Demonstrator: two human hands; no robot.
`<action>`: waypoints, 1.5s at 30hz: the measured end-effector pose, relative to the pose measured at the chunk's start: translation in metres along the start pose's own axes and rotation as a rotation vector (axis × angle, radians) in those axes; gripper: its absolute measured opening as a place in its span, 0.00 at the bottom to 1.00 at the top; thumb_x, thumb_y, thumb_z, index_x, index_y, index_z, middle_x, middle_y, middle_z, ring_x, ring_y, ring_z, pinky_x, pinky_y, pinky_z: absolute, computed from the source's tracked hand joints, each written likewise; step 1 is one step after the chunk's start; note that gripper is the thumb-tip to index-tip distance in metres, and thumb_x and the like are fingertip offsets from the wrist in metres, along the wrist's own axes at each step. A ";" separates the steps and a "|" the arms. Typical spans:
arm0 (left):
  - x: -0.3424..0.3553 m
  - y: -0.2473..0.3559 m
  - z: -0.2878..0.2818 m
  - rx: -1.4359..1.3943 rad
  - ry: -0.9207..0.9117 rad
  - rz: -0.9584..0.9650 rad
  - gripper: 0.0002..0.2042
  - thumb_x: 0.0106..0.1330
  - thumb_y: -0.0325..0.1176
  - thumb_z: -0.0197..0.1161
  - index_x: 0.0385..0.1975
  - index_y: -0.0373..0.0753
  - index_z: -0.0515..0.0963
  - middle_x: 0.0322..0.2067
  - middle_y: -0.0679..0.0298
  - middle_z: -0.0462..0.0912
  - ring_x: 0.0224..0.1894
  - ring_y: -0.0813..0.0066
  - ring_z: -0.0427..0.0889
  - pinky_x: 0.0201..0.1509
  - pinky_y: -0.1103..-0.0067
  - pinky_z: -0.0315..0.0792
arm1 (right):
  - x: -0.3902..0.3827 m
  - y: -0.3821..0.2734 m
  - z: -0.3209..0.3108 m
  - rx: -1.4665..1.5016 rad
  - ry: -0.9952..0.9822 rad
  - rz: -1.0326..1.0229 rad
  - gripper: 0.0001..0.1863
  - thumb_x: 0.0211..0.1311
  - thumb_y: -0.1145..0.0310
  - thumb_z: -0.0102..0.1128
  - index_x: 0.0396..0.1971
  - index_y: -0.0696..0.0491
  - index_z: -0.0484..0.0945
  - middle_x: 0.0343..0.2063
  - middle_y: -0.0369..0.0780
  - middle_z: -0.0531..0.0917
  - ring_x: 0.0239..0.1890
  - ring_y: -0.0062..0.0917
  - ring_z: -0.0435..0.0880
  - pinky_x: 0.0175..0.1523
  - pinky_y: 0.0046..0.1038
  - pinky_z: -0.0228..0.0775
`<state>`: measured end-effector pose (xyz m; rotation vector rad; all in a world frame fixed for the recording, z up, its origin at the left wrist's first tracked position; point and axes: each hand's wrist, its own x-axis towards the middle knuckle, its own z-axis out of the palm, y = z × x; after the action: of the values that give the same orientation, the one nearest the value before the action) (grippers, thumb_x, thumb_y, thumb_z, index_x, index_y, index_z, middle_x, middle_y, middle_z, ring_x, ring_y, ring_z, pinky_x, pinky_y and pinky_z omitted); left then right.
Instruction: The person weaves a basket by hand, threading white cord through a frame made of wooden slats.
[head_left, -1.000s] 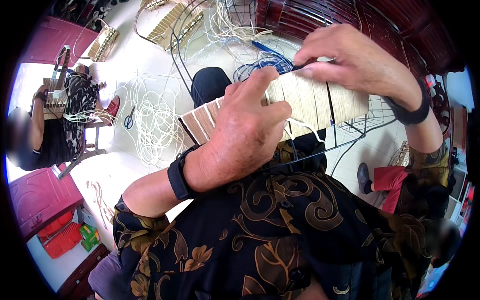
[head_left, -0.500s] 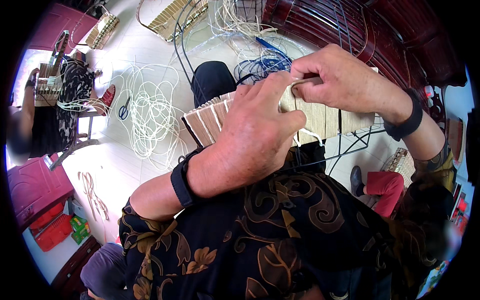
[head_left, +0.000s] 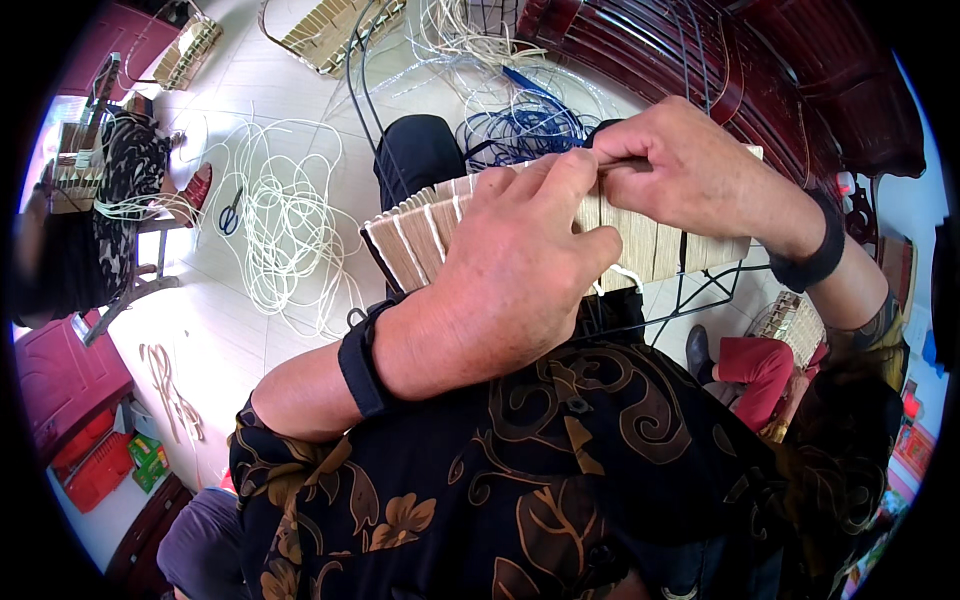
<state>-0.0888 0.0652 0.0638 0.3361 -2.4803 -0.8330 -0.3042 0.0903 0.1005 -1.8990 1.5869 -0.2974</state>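
Observation:
A partly woven basket [head_left: 655,245] lies across my lap, its wall made of flat tan strips on a black wire frame with white cord [head_left: 628,277] laced through it. My left hand [head_left: 520,245] presses over the wall's upper edge, fingers bent around it and thumb on the near face. Just to the right, my right hand [head_left: 670,165] is closed in a pinch at that same edge, close to the left fingertips. The tan strip in its pinch is mostly hidden by the fingers.
Loose white cord [head_left: 290,235] lies on the floor at left beside scissors [head_left: 231,215]. Blue strapping [head_left: 520,125] is heaped beyond my knees. Dark red wooden furniture [head_left: 640,50] stands far right. A person in camouflage trousers [head_left: 130,180] sits at left; red trousers [head_left: 750,375] show at right.
My right hand has turned and drawn in against the basket edge, so the strip it pinches shows less. My left hand keeps its hold. The whole view has shifted slightly.

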 end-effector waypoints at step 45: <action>0.045 -0.036 0.003 -0.329 0.016 -0.386 0.07 0.64 0.29 0.68 0.28 0.32 0.80 0.19 0.70 0.74 0.25 0.86 0.69 0.30 0.81 0.67 | -0.010 0.009 -0.008 0.011 0.281 -0.030 0.10 0.61 0.67 0.61 0.26 0.59 0.80 0.16 0.45 0.74 0.17 0.29 0.70 0.27 0.31 0.65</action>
<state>-0.1258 0.0216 0.0563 0.7098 -2.2417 -1.3648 -0.3181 0.0967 0.1039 -1.9399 1.7316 -0.6068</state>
